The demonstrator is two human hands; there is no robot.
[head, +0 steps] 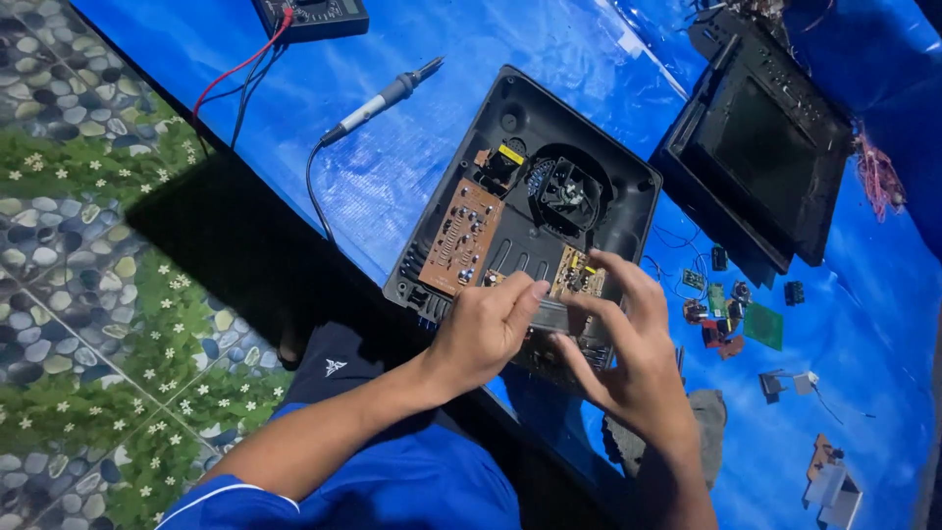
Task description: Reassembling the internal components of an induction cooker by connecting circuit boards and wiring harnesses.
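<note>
Both hands work at the near edge of the opened black appliance casing (530, 211): left hand (486, 329) curled, fingertips pinching a part there, right hand (628, 344) spread loosely, holding nothing I can make out. Casing lies on a blue plastic sheet (392, 167) beside a pebble-patterned floor (78, 245).

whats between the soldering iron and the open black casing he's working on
In the head view, only bare blue sheet lies between the soldering iron and the open black casing; the iron's black cord curves off leftward.
</note>
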